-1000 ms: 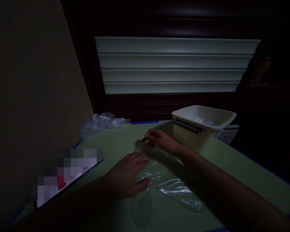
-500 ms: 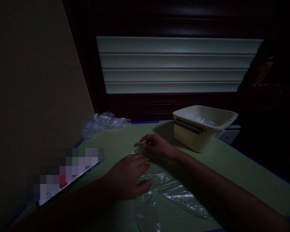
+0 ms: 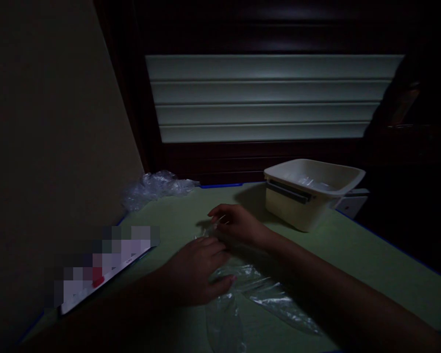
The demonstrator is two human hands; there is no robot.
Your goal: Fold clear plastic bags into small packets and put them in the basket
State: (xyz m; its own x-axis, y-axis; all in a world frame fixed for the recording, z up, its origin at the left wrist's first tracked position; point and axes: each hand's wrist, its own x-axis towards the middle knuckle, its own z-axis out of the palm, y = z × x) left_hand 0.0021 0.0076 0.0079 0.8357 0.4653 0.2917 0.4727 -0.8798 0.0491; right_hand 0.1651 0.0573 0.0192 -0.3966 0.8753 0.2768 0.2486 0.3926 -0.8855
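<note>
Ahead of me, a pale slatted panel point(image 3: 264, 115) sits in a dark frame point(image 3: 264, 164), and a plain wall point(image 3: 51, 122) rises on my left. Crumpled clear plastic point(image 3: 158, 186) is heaped at the far left corner of my green table point(image 3: 183, 213). Nearer me on that side lies a flat device point(image 3: 112, 270), blurred out except its pale edge. To my right stands a cream bin point(image 3: 290, 213) with a dark handle point(image 3: 288, 191), clear plastic showing inside.
</note>
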